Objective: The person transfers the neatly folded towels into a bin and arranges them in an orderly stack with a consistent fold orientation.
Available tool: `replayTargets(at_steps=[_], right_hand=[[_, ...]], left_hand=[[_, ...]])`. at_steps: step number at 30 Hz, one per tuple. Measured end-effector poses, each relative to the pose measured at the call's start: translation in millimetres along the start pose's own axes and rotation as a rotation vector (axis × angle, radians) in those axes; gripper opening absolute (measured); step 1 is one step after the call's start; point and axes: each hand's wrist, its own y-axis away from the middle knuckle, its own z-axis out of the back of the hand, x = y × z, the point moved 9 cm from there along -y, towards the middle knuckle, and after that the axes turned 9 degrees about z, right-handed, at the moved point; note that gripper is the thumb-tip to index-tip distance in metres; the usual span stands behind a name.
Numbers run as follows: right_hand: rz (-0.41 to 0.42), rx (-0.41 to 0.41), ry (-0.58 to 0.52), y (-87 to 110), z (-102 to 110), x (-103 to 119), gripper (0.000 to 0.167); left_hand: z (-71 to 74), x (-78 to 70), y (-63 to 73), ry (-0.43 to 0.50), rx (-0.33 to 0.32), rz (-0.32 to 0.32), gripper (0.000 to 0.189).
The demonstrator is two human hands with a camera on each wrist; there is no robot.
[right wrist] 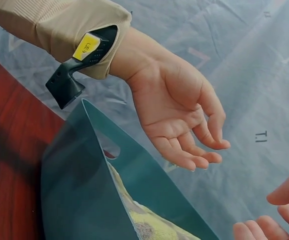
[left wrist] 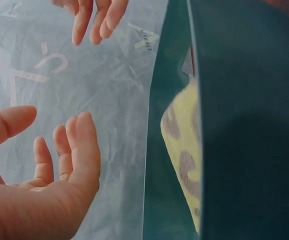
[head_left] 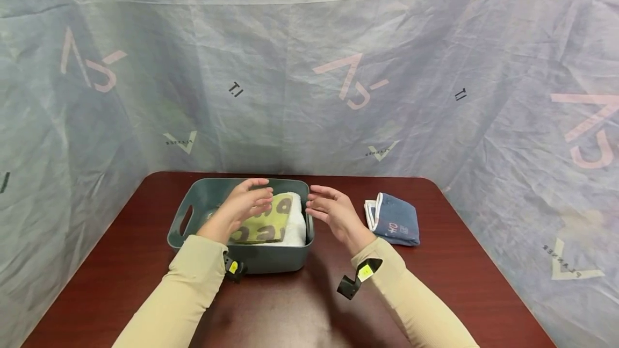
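My left hand (head_left: 242,205) hovers over the middle of a dark green-grey plastic basket (head_left: 285,259), its fingers loosely bent and holding nothing. Opposite it, palm turned inward, my right hand (head_left: 336,216) hangs by the basket's right rim, also holding nothing. Inside the basket a folded yellow-green towel (head_left: 271,224) with brown-grey shapes lies against a white towel (head_left: 296,227). The left wrist view catches the patterned towel (left wrist: 182,150) past the basket wall (left wrist: 249,125). In the right wrist view the left hand (right wrist: 279,215) faces the right one across a gap.
A folded blue towel (head_left: 397,222) with white edging lies on the red-brown table (head_left: 459,283), right of the basket. Grey printed sheeting (head_left: 290,69) hangs behind the table and along its sides. Each wrist carries a black camera mount (head_left: 358,278).
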Motion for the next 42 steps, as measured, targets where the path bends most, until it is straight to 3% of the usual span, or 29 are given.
replayTargets(at_steps=[18, 42], right_hand=[[0.015, -0.037, 0.012, -3.6, 24.7, 14.0, 0.044], [0.013, -0.065, 0.029, -8.0, 50.9, 31.8, 0.046]], left_hand=[[-48.2, -9.3, -5.0, 0.054, 0.064, -0.020, 0.042], [-93.5, -10.6, -14.8, 0.066, 0.094, -0.035, 0.036]])
